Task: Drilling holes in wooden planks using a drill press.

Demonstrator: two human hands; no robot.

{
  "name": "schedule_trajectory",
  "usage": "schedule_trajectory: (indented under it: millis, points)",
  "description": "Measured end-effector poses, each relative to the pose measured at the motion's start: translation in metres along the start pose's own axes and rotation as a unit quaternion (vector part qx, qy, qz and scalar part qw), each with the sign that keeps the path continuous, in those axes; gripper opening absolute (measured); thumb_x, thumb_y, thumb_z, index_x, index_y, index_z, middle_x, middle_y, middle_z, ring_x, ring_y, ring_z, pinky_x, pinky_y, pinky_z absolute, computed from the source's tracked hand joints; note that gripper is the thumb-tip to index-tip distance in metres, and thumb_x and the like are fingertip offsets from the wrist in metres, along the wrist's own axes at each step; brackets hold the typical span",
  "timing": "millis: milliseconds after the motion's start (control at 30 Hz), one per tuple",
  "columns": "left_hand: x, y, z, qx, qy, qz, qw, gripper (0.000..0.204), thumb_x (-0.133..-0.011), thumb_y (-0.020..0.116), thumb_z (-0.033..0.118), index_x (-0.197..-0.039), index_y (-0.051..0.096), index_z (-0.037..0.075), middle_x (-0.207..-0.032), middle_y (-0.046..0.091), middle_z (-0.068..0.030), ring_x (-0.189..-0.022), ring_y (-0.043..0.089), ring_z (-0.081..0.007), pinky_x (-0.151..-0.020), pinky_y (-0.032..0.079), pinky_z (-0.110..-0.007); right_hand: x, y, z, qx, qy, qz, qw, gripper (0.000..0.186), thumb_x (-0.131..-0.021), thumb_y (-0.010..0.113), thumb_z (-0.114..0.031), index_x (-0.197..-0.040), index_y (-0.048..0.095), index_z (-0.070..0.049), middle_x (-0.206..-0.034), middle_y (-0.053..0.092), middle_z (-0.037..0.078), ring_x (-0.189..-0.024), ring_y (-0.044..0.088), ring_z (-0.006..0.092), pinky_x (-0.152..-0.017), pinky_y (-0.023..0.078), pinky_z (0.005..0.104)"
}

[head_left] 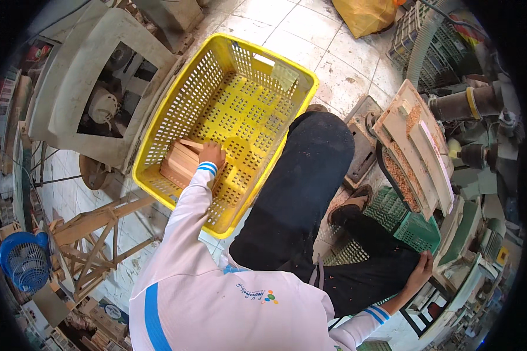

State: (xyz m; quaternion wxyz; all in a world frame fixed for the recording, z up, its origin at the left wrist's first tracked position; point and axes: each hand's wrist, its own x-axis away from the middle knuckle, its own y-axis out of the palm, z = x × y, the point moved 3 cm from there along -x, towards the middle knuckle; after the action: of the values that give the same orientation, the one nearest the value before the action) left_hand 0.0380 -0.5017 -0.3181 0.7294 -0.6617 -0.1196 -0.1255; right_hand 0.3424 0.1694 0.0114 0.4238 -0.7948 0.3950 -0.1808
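Observation:
My left hand (212, 154) reaches down into a yellow plastic crate (222, 38), its fingers closed on the end of a wooden block (191, 145). Beside and under that block, several more reddish-brown wooden blocks (180, 167) lie side by side in the crate's near left corner. My right hand (420, 270) rests at my bent knee, close to the corner of a green plastic crate (418, 231). Its fingers look stretched out, and I see nothing held in them.
A machine with an open housing (108, 88) stands left of the yellow crate. To the right is a wooden board assembly (416, 149) strewn with shavings. A wooden frame (93, 240) and a blue fan (24, 260) sit at the lower left. A yellow sack (366, 14) lies far off.

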Motion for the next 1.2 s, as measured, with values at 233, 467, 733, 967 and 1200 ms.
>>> schedule_trajectory:
  millis: [233, 467, 733, 967, 1200]
  points:
    - [-0.018, -0.125, 0.012, 0.216, -0.017, 0.271, 0.938, 0.028, -0.101, 0.049, 0.026, -0.101, 0.065, 0.004, -0.096, 0.066, -0.0212, -0.093, 0.060, -0.0442, -0.082, 0.048, -0.051, 0.004, -0.001, 0.001, 0.009, -0.005, 0.028, 1.000, 0.043, -0.101, 0.059, -0.031, -0.123, 0.063, 0.005, -0.108, 0.070, 0.017, -0.099, 0.066, 0.0255, -0.090, 0.050, 0.0356]
    - [0.062, -0.327, 0.105, 0.610, 0.150, 0.393, 0.672, 0.033, -0.106, 0.049, 0.032, -0.111, 0.065, 0.003, -0.100, 0.072, -0.0083, -0.085, 0.068, -0.0155, -0.066, 0.052, -0.028, 0.013, -0.005, -0.027, -0.018, -0.054, 0.069, 0.996, 0.039, -0.100, 0.061, -0.028, -0.121, 0.064, 0.005, -0.108, 0.070, 0.016, -0.095, 0.066, 0.0219, -0.086, 0.050, 0.0323]
    - [0.116, -0.452, 0.269, 0.691, 0.329, 0.317, 0.560, 0.038, -0.108, 0.044, 0.031, -0.114, 0.060, -0.002, -0.095, 0.073, -0.0160, -0.084, 0.072, -0.0211, -0.064, 0.053, -0.025, 0.002, 0.005, -0.169, -0.235, -0.215, -0.053, 0.947, 0.032, -0.104, 0.053, -0.024, -0.117, 0.067, 0.001, -0.097, 0.072, 0.010, -0.089, 0.065, 0.0153, -0.083, 0.048, 0.0274]
    - [0.106, -0.412, 0.419, 0.819, 0.300, 0.008, 0.490, 0.041, -0.106, 0.049, 0.035, -0.108, 0.059, -0.004, -0.095, 0.071, -0.0204, -0.083, 0.070, -0.0249, -0.063, 0.050, -0.031, -0.030, 0.041, -0.198, -0.481, -0.158, -0.341, 0.792, 0.073, -0.106, 0.023, -0.057, -0.136, 0.055, 0.000, -0.093, 0.070, 0.015, -0.088, 0.068, 0.0212, -0.084, 0.054, 0.0342]
    - [0.064, -0.331, 0.443, 0.838, 0.204, -0.085, 0.498, 0.035, -0.105, 0.052, 0.035, -0.106, 0.060, 0.001, -0.102, 0.072, -0.0166, -0.087, 0.071, -0.0200, -0.069, 0.057, -0.025, -0.058, 0.060, -0.144, -0.568, -0.038, -0.280, 0.773, 0.072, -0.105, 0.026, -0.054, -0.126, 0.060, 0.006, -0.087, 0.071, 0.017, -0.076, 0.068, 0.0224, -0.072, 0.054, 0.0313]
